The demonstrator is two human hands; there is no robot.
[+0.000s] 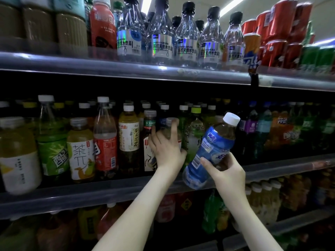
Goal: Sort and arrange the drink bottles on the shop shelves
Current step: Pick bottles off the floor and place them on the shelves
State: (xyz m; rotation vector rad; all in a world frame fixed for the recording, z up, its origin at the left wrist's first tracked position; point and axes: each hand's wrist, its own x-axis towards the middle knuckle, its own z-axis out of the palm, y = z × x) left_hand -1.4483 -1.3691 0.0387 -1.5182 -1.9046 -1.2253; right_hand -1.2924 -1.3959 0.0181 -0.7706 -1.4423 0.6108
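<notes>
A person stands facing shop shelves packed with drinks, both bare arms reaching up from 6 o'clock.

The right hand [224,171], at about 4 o'clock from the middle of the scene, holds a blue bottle [212,147] by its lower half, with fingers and thumb wrapped round it. The bottle is in the air in front of the middle shelf [90,194] and leans with its white cap toward 1 o'clock.

The left hand [166,147], near the centre, grips a clear bottle [169,123] standing in the front row of that shelf. One finger reaches up beside its cap, and the hand hides most of the bottle.

At 9 o'clock from the left hand, the same row holds tea bottles [81,156] and green and red soft drinks, all upright.

On the top shelf [108,64], at 12 o'clock, stands a row of black-capped water bottles [186,42], with stacked red cans [282,24] at 2 o'clock.

Below, at 6 o'clock, more bottles show only as a dim blur.
</notes>
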